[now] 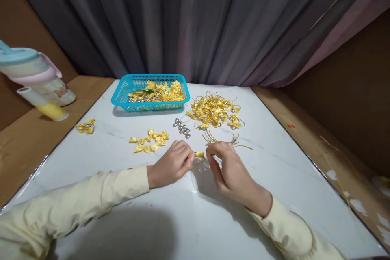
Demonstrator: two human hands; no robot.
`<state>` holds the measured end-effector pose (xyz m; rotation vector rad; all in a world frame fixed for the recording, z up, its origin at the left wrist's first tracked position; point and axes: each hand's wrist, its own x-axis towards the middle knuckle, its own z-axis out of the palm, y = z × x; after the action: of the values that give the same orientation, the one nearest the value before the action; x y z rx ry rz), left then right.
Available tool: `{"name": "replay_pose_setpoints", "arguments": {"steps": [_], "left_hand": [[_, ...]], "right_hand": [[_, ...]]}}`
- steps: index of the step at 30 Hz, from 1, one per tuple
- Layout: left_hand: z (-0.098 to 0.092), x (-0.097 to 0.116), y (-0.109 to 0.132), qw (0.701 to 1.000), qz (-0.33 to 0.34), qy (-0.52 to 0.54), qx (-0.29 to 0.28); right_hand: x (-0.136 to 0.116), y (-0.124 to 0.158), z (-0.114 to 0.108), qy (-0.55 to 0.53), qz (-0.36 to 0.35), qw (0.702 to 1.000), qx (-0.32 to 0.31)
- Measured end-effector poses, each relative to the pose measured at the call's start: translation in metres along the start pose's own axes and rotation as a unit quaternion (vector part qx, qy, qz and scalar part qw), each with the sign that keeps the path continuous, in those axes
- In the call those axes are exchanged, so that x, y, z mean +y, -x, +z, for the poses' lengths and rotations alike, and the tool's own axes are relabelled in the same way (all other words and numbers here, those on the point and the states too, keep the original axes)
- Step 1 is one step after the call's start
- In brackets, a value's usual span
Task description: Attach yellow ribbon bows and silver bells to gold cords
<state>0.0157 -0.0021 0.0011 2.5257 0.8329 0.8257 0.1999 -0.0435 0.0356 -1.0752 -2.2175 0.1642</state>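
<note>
My left hand (173,163) is closed in a pinch on a small yellow ribbon bow (199,154), which sticks out to the right of the fingertips with a thin gold cord loop below it. Just right of the bow, my right hand (231,170) has its thumb and fingertips pressed together; whatever they hold is too small to make out. Loose yellow bows (150,141) lie beyond my left hand. Silver bells (182,128) form a small cluster beyond the held bow. Past my right hand, several cut gold cords (240,145) are spread on the white table (128,219).
A blue basket (149,107) at the back holds yellow bows and silver bells. Right of it is a pile of bows with bells and cord loops (213,109). More ribbon (86,126) lies at the left edge. A tumbler (36,73) and a yellow-white roll (45,105) stand further left.
</note>
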Motion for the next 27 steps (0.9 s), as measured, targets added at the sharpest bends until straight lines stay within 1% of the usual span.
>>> {"name": "replay_pose_setpoints", "arguments": {"steps": [4,6,9,12,15,20,23,25,27], "left_hand": [[0.001,0.000,0.000,0.999,0.051,-0.003,-0.007],[0.001,0.000,0.000,0.997,0.072,-0.008,-0.010],[0.000,0.001,0.000,0.996,0.083,-0.005,-0.010],[0.000,0.001,0.000,0.997,0.076,0.011,-0.014],[-0.001,0.001,0.001,0.997,0.068,0.028,-0.016],[-0.001,0.002,0.000,0.997,0.050,0.042,-0.036],[-0.002,0.002,-0.001,0.997,0.042,0.038,-0.047],[-0.002,0.003,-0.001,0.997,0.041,0.035,-0.050],[-0.003,0.004,-0.001,0.997,0.044,0.031,-0.051]], "right_hand": [[0.008,-0.005,0.008,-0.025,-0.020,0.998,-0.056],[0.009,-0.004,0.013,-0.038,-0.028,0.997,-0.067],[0.010,0.000,0.020,-0.087,-0.030,0.994,-0.055],[0.011,0.006,0.026,-0.149,-0.012,0.988,-0.035],[0.011,0.009,0.029,-0.165,-0.018,0.986,-0.002],[0.010,0.006,0.022,-0.134,-0.026,0.989,0.051],[0.010,0.002,0.014,-0.113,-0.045,0.986,0.115],[0.009,0.000,0.007,-0.104,-0.061,0.979,0.166],[0.007,-0.002,0.001,-0.098,-0.061,0.971,0.208]]}}
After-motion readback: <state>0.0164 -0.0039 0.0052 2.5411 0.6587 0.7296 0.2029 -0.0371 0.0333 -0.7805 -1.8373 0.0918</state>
